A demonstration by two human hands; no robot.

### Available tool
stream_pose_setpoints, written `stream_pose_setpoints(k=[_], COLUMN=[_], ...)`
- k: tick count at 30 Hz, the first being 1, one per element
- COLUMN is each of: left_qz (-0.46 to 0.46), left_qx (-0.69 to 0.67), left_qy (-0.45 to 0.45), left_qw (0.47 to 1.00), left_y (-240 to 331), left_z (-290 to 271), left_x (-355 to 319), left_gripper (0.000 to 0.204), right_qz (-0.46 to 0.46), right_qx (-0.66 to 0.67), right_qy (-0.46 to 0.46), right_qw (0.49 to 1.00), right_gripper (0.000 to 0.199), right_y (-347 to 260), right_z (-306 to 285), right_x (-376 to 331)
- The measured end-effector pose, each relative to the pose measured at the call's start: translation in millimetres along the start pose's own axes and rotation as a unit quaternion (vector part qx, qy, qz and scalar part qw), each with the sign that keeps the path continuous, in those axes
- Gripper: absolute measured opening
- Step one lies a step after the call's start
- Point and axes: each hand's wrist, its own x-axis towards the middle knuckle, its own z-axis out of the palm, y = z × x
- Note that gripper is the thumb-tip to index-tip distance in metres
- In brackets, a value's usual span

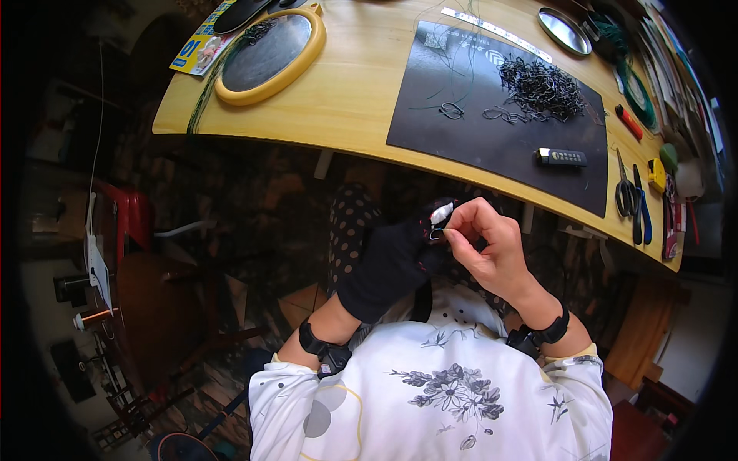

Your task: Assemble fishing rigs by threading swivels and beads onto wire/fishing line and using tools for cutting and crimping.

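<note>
Above my lap, just off the table's front edge, my two hands meet. My left hand (419, 238) wears a dark glove, with white wrapping (441, 213) round one fingertip; its fingers are curled closed, and what they hold is hidden against the dark. Thumb and forefinger of my right hand (488, 242), which is bare, pinch at a small pale curved hook (435, 233) between the hands. On the black mat (477, 138) lies a heap of dark wire-like hooks (542, 91), with a few loose ones (452, 111) to its left.
A yellow-rimmed round tray (319, 46) with green strands (201, 100) stands at left. On the mat lies a small black device (561, 157). Scissors (624, 192), a yellow tape measure (656, 175) and a red lighter (629, 121) line the right side. A round tin (565, 31) sits behind.
</note>
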Motion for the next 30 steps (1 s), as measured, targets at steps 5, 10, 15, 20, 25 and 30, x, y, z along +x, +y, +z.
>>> stream_pose_setpoints(k=[5, 10, 15, 20, 25, 30], left_qz=[0.023, -0.118, -0.171, -0.111, -0.094, -0.108], left_qx=[0.049, -0.023, -0.377, -0.283, -0.358, -0.021], left_qy=[0.048, 0.019, 0.031, -0.065, -0.014, -0.004], left_qw=[0.997, 0.993, 0.91, 0.95, 0.929, 0.994], left_y=[-7.8, -18.9, -20.1, -13.4, -3.0, -11.3], left_z=[-4.2, -18.9, -7.1, -7.6, -11.9, -24.1], left_x=[1.2, 0.1, -12.9, -15.6, -5.9, -3.6], left_gripper=[0.044, 0.035, 0.054, 0.08, 0.073, 0.045], right_qz=[-0.001, 0.037, 0.051, -0.08, -0.17, -0.094], right_qx=[-0.015, 0.035, 0.069, -0.12, -0.192, -0.084], right_qy=[0.017, 0.023, 0.052, 0.097, 0.075, 0.043], right_qw=[1.0, 0.998, 0.995, 0.985, 0.964, 0.991], right_gripper=[0.011, 0.009, 0.01, 0.014, 0.016, 0.015], right_y=[0.5, 6.1, 10.7, 15.5, 15.9, 7.4], right_z=[-3.0, -4.6, 0.7, 4.1, 2.7, 0.1], right_x=[-1.2, -1.5, -0.5, -0.3, -1.0, -3.2])
